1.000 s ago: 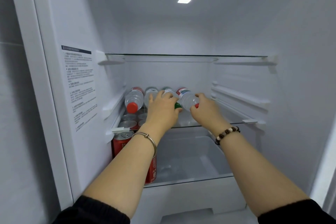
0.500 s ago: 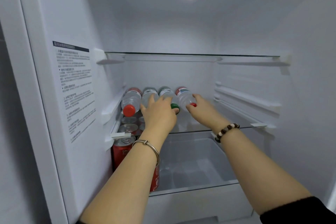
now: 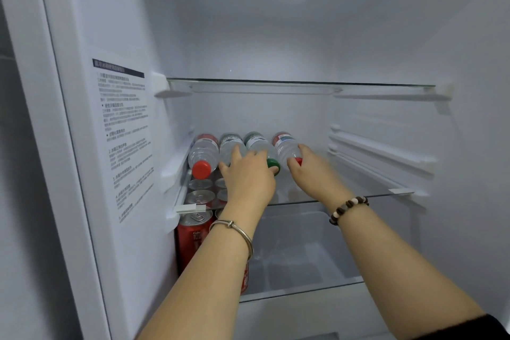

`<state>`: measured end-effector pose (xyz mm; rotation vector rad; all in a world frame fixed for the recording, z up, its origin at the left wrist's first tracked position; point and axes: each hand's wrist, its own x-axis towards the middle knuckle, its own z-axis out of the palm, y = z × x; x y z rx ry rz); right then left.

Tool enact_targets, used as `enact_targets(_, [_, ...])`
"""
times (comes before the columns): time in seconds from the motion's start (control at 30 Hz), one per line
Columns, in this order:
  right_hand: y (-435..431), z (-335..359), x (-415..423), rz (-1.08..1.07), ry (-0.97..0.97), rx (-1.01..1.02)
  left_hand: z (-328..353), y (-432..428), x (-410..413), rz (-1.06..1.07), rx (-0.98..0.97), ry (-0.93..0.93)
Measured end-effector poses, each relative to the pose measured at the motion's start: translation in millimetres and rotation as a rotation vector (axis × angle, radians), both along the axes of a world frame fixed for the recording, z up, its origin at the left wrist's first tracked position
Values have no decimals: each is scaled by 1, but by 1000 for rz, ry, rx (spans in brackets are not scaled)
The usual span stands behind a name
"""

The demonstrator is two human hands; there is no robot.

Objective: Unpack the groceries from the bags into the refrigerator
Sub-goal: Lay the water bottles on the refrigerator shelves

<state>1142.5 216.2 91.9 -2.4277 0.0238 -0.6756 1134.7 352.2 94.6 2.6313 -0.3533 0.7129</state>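
Several clear water bottles lie side by side on the refrigerator's middle glass shelf (image 3: 358, 196), caps toward me. The leftmost bottle (image 3: 202, 153) has a red cap. My left hand (image 3: 248, 176) rests on the second bottle (image 3: 230, 145) and against the green-capped bottle (image 3: 259, 143), fingers fairly straight. My right hand (image 3: 309, 168) touches the neck end of the rightmost, red-capped bottle (image 3: 285, 145); its fingers curve around the cap. Red soda cans (image 3: 194, 232) stand below the shelf at the left.
An upper glass shelf (image 3: 300, 82) spans the compartment above the bottles. A clear drawer (image 3: 311, 251) sits under the middle shelf beside the cans. The right part of the middle shelf holds nothing. A label sticker (image 3: 124, 132) covers the left wall.
Both hands have pushed a little deeper with the bottles. The green-capped and right red-capped bottles now lie further back, closer in line with the others. The camera moved closer.
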Motion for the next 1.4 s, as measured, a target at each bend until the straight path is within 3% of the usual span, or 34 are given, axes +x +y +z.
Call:
enact_targets(0.17, [4, 3, -10, -56, -11, -22, 2, 2, -9, 8, -95, -3])
enact_targets(0.6, [-1, 13, -19, -26, 84, 153, -2, 6, -12, -70, -79, -22])
enact_targets(0.97, [5, 8, -18, -63, 39, 132, -4, 5, -7, -59, -75, -56])
enact_targets(1.2, [4, -13, -50, -224, -90, -106, -14, 1, -23, -69, 34, -228])
enact_targets(1.4, [-28, -81, -107, -392, -247, -320, -67, -16, -55, -270, 108, -476])
